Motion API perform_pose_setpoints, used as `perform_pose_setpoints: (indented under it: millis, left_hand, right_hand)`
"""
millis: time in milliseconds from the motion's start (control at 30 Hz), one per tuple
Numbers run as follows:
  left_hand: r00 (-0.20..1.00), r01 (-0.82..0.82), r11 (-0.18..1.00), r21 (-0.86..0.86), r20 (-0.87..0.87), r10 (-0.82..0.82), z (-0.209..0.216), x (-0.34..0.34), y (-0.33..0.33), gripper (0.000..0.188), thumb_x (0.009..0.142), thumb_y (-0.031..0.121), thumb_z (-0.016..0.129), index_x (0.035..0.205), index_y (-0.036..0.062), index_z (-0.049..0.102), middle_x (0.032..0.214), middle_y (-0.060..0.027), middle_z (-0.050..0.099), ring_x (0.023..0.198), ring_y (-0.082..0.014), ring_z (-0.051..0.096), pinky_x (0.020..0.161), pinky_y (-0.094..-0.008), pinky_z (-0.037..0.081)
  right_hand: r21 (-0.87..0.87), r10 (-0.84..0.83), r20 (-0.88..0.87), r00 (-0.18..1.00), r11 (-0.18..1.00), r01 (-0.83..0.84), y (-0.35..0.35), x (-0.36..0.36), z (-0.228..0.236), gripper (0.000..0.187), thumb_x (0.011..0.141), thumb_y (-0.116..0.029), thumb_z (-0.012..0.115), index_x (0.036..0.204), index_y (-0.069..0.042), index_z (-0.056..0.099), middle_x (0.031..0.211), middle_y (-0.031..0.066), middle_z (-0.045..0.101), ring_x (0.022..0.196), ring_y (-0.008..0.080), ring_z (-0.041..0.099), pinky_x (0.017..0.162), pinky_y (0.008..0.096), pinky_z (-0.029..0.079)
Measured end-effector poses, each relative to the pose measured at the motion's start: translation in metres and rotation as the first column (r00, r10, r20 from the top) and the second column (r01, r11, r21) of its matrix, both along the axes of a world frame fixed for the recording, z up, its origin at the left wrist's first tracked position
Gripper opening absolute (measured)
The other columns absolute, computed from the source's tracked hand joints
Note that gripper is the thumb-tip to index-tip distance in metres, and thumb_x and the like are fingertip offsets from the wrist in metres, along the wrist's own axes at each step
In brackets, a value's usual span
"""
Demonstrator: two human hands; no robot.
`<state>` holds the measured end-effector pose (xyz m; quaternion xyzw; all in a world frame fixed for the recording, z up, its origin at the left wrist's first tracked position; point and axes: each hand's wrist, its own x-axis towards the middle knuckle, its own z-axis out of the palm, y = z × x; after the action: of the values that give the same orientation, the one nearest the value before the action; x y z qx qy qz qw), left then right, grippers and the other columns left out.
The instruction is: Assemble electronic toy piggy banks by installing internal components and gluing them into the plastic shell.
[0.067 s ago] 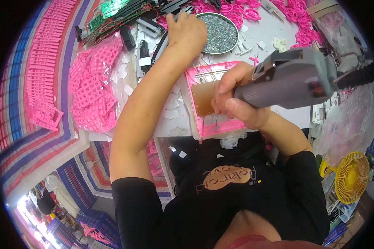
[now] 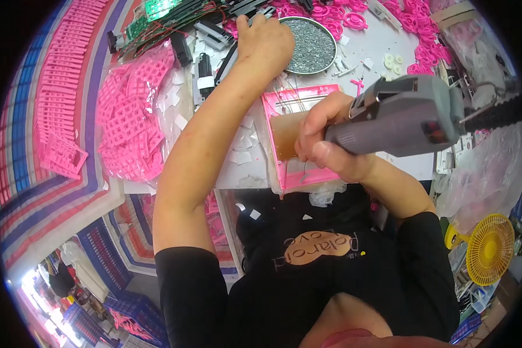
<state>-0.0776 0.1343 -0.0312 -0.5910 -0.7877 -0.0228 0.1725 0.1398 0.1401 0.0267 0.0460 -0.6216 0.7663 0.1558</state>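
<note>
My right hand [image 2: 333, 136] grips a grey electric screwdriver [image 2: 388, 119], its cable running off to the right. The tool lies over a pink rectangular plastic frame [image 2: 307, 176] with a brown board [image 2: 285, 136] and thin wires inside; its tip is hidden behind my fingers. My left hand [image 2: 265, 43] reaches across to the far side, beside a round dish of small metal screws [image 2: 308, 46]. Its fingers curl at a grey-and-black plastic part [image 2: 265, 13] in a pile of similar pieces. The fingertips are partly hidden.
A clear bag of pink grid pieces [image 2: 130, 122] lies at the left. Pink rings [image 2: 354, 21] are heaped at the back, near white round pieces [image 2: 393, 62]. Green circuit boards [image 2: 159, 8] sit at the far left. A yellow fan [image 2: 490, 249] stands at the lower right.
The whole view has shifted slightly. The screwdriver's rear end has dipped a little toward me; my left hand stays by the dish.
</note>
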Motion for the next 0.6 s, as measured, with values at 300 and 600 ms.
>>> perform_pose_setpoints:
  millis: [300, 600]
  left_hand:
    - [0.309, -0.204, 0.898, 0.390, 0.896, -0.319, 0.055, 0.045, -0.108, 0.021, 0.076, 0.016, 0.079, 0.076, 0.0013, 0.065, 0.075, -0.0045, 0.066, 0.075, -0.0246, 0.060, 0.071, -0.0343, 0.046]
    - [0.754, -0.037, 0.906, 0.421, 0.607, -0.251, 0.016, 0.117, -0.178, 0.015, 0.077, 0.014, 0.079, 0.089, 0.0141, 0.070, 0.086, 0.0039, 0.068, 0.084, -0.0159, 0.060, 0.086, -0.0416, 0.031]
  right_hand:
    - [0.444, 0.091, 0.029, 0.995, 0.891, -0.094, -0.007, -0.002, 0.003, 0.018, 0.092, -0.006, 0.061, 0.097, -0.007, 0.043, 0.070, 0.0075, 0.053, 0.063, 0.0183, 0.054, 0.063, 0.0360, 0.049]
    - [-0.003, 0.005, -0.119, 0.993, 1.000, -0.005, -0.013, -0.015, 0.023, 0.027, 0.094, -0.022, 0.067, 0.106, -0.009, 0.047, 0.064, 0.0022, 0.052, 0.053, 0.0130, 0.050, 0.054, 0.0322, 0.047]
